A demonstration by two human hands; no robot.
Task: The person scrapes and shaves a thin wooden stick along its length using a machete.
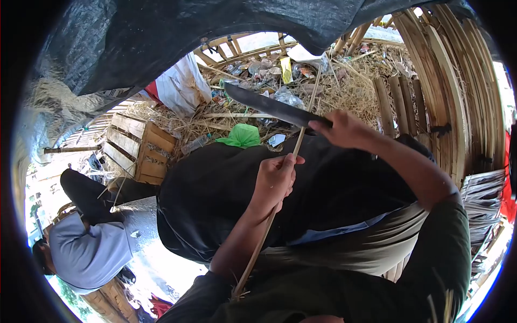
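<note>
A long thin strip of bamboo or wood [300, 141] runs from my lap up and away from me. My left hand [274, 180] is wrapped round it near the middle. In my right hand [344, 129] is a large dark knife [264, 103], its blade pointing to the upper left. The blade crosses the strip just beyond my left hand; whether the two touch cannot be told. Black cloth [215, 188] covers my legs beneath both hands.
A wooden crate [152, 153] stands at the left, near a green plastic bag [240, 135]. Straw and litter [350, 91] cover the ground ahead. Wooden slats [431, 81] lean at the right. A person in grey [91, 250] sits at the lower left. Dark sheeting [161, 37] hangs overhead.
</note>
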